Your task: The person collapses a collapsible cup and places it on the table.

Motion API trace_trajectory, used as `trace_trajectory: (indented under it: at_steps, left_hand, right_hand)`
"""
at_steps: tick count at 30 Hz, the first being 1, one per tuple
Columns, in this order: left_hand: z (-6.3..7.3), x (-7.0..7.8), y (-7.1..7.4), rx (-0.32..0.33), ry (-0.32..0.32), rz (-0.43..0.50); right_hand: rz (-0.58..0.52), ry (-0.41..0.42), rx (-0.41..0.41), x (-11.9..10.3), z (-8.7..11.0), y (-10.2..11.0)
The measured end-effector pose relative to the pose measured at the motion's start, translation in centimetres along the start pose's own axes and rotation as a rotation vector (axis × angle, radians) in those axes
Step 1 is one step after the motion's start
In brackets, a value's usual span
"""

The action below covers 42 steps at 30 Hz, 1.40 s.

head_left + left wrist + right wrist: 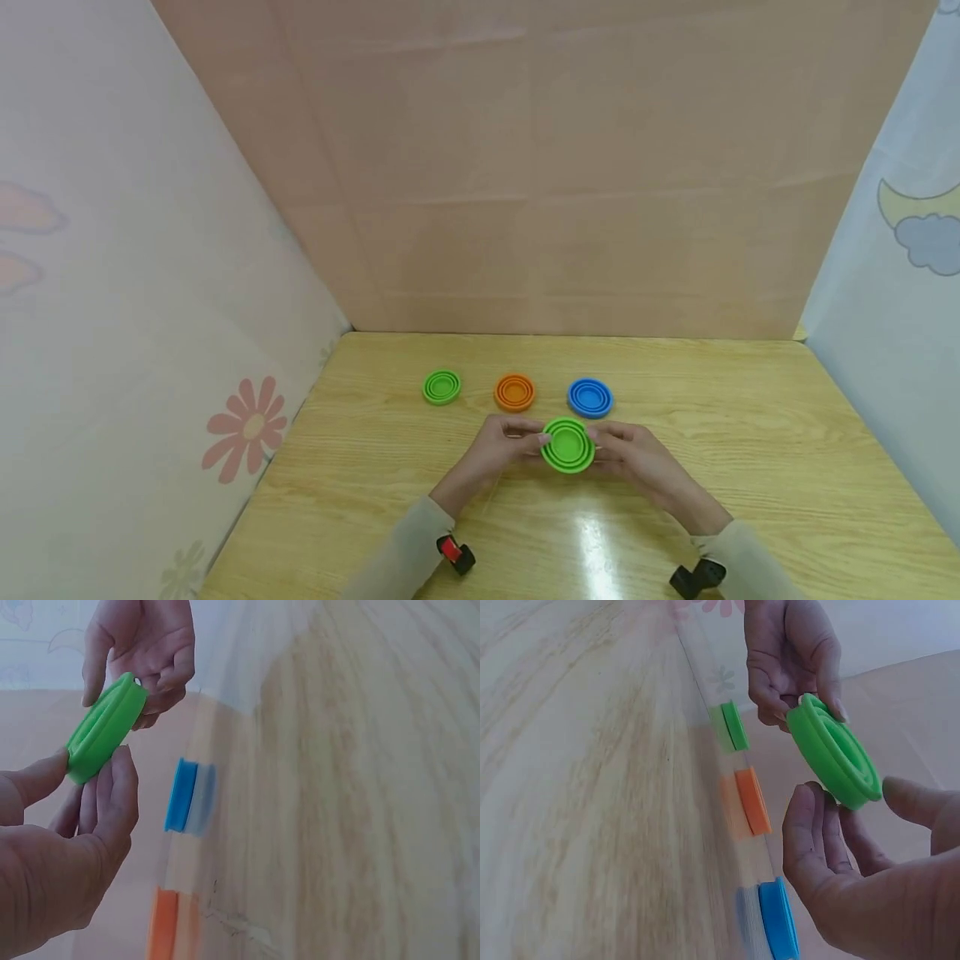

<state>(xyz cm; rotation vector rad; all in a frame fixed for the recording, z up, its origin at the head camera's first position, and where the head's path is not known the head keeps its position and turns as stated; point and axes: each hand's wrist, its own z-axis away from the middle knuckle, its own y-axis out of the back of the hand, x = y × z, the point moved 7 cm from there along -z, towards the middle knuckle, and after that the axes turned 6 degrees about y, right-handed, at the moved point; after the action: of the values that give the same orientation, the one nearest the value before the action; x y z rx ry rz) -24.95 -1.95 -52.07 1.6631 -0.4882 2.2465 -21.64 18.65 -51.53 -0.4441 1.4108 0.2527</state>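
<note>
A green collapsible cup, folded flat into concentric rings, is held up above the table between both hands. My left hand pinches its left side, thumb on the rim and fingers behind, as the left wrist view also shows. On the opposite side, my right hand has its thumb at the rim and its fingers curved behind; how firmly it presses is hard to tell. Beyond the hands lie a second green collapsible cup, an orange one and a blue one, all folded flat in a row.
The wooden table ends at a brown backdrop. Pale printed walls stand on both sides. Each wrist wears a small black camera mount.
</note>
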Motion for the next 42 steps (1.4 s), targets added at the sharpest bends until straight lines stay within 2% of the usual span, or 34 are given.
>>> trace_trajectory:
  at_steps: [3,7,11,16,21,27,33,42]
  left_hand:
    - [-0.1,-0.5,-0.1,-0.003,0.046,0.029]
    - [-0.2,-1.2,-0.2,-0.010,0.119,0.090]
    - [-0.4,-1.7,-0.1,-0.002,0.153,0.114]
    - [-0.4,-2.4,-0.2,-0.023,0.192,0.154]
    - [-0.7,-2.5,-0.4,-0.041,0.188,0.163]
    - [-1.4,-2.5,-0.5,-0.025,0.178,0.157]
    - [-2.6,-2.3,-1.1,-0.007,0.169,0.162]
    - [-4.9,-1.3,-2.4,-0.019,0.175,0.095]
  right_hand:
    - [0.023,0.001,0.000,-0.1,0.2,0.3]
    - [-0.035,-0.016,-0.018,0.3,0.4,0.4]
    - [-0.116,-0.020,-0.025,0.9,0.5,0.3]
    - [-0.151,-0.008,-0.011,1.3,0.5,0.4]
    - [-0.166,0.016,-0.022,1.4,0.7,0.5]
    - [-0.172,0.026,-0.017,1.5,0.4,1.0]
    - [-0.143,0.009,0.030,1.8,0.3,2.5]
    - [-0.139,0.006,0.071,1.7,0.2,4.9]
